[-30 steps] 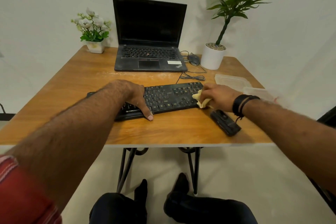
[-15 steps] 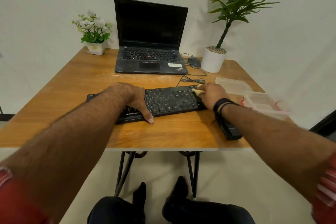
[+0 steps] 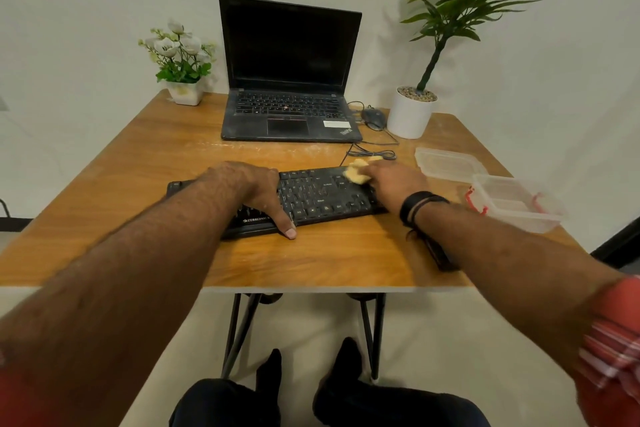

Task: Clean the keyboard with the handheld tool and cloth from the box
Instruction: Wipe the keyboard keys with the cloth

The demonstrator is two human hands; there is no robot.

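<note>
On the counter point(image 3: 145, 184), keyboard point(image 3: 322, 196) lies before me. Left hand point(image 3: 254, 189) rests flat on its left half, fingers spread, gripping nothing. Right hand point(image 3: 393, 180) fingers pinch cloth point(image 3: 356, 173) against its far right corner. Box point(image 3: 519, 203) sits right.

The left hand point(image 3: 258, 192) and forearm cover the left part of the keyboard point(image 3: 318, 196). The right forearm hides most of a dark handheld tool point(image 3: 445, 258). The yellow cloth point(image 3: 358, 172) is partly concealed under the right hand point(image 3: 393, 180).

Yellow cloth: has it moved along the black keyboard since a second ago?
Yes. The yellow cloth went from the black keyboard's near right corner to its far right edge.
</note>
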